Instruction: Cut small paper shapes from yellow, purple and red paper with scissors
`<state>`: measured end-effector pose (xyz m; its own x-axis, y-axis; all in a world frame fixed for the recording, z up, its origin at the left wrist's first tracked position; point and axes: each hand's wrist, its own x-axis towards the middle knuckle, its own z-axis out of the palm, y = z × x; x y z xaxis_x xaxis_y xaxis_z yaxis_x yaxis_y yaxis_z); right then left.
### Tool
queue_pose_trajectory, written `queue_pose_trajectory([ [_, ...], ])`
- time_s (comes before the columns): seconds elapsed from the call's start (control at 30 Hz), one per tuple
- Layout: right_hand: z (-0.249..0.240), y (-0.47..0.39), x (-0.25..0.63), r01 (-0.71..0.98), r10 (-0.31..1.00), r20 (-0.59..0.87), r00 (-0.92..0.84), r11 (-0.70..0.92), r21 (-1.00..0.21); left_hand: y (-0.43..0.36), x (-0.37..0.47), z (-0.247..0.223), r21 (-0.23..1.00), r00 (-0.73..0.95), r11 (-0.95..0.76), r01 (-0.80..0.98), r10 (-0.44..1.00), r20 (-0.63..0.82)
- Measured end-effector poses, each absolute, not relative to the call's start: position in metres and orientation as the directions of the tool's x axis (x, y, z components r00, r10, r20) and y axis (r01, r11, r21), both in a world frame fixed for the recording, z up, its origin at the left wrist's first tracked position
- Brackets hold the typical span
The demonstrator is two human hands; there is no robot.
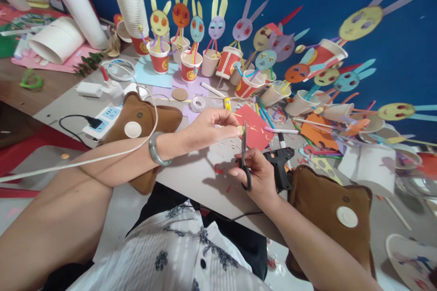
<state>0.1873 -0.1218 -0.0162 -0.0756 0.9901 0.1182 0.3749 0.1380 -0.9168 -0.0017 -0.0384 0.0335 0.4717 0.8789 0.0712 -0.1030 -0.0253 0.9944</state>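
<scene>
My left hand pinches a small pale-yellow paper piece between thumb and fingertips. Black-handled scissors are in my right hand, fingers through the loops and blades pointing away from me. Those blades stand right beside the yellow piece; whether they touch it I cannot tell. Behind them on the table lies a sheet of red paper strewn with thin yellow trimmings. A black hot glue gun rests just right of my right hand.
Paper-cup figures with rabbit-eared faces line the blue wall. A tall cup stack rises behind left. Brown cushions flank the work spot. A white cable crosses my left forearm; a power strip sits left, a tape roll ahead.
</scene>
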Motion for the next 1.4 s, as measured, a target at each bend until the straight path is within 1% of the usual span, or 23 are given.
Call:
queue_pose_trajectory([
  [0.43,-0.018,-0.122,0.1882,0.366,0.99,0.114,-0.084,0.137,-0.92,-0.0383,-0.0021,0.0386,0.996,0.482,-0.017,-0.084,0.874,0.056],
  [0.6,-0.014,-0.1234,0.1864,0.284,0.988,0.047,-0.15,0.088,-0.955,-0.037,-0.0028,0.0382,0.996,0.503,-0.016,-0.087,0.862,0.058],
  [0.7,-0.0136,-0.1236,0.1867,0.254,0.985,0.043,-0.165,0.085,-0.963,-0.0363,-0.0033,0.037,0.997,0.522,-0.022,-0.075,0.851,0.058],
  [0.9,-0.0179,-0.1241,0.1894,0.275,0.983,0.04,-0.177,0.089,-0.957,-0.0364,-0.0038,0.036,0.998,0.533,-0.015,-0.065,0.845,0.048],
  [1.4,-0.0179,-0.1234,0.1883,0.304,0.984,0.097,-0.149,0.139,-0.943,-0.0381,-0.0017,0.0324,0.999,0.53,-0.012,-0.041,0.847,0.032],
])
